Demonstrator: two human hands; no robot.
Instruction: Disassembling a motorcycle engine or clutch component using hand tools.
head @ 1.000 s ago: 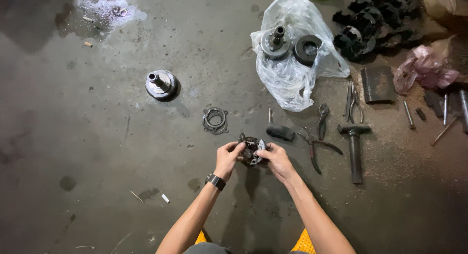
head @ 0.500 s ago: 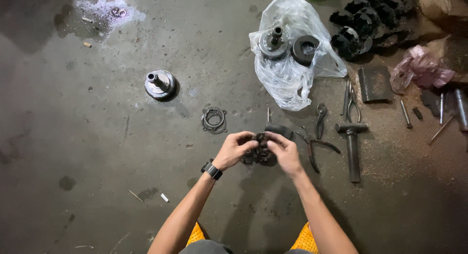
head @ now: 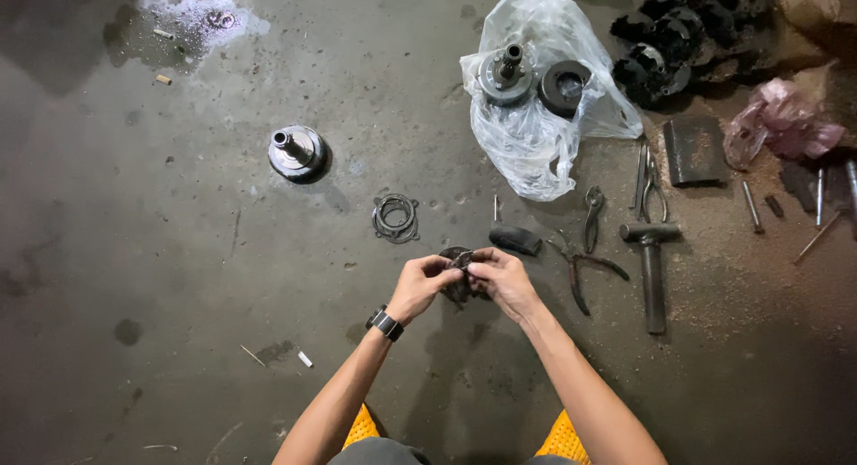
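Both hands have stayed clasped on the dark metal part (head: 460, 278) since the earlier frame, with only a small shift of the fingers over it. At the middle of the frame, the left hand (head: 420, 285) grips the part from the left, a black watch (head: 385, 323) on its wrist, and the right hand (head: 502, 278) pinches it from the right, thumb and fingertips closed on its upper edge. That round, greasy part is held just above the concrete floor (head: 161, 251), mostly hidden by the fingers.

Just above the hands lies a ring-shaped spring clip assembly (head: 395, 218), and to their right a short black handle (head: 515, 241), pliers (head: 580, 267) and a hammer (head: 652, 264). At upper left of centre stands a shiny metal hub with a shaft (head: 295, 152). At the upper right a clear plastic bag (head: 536, 135) carries a shafted metal disc (head: 506, 72) and a black round part (head: 564, 87). Further right sit black toothed parts (head: 687, 32), a dark flat plate (head: 695, 150) and a crumpled pink bag (head: 781, 121). 2 yellow shoes (head: 562, 438) show at the bottom edge
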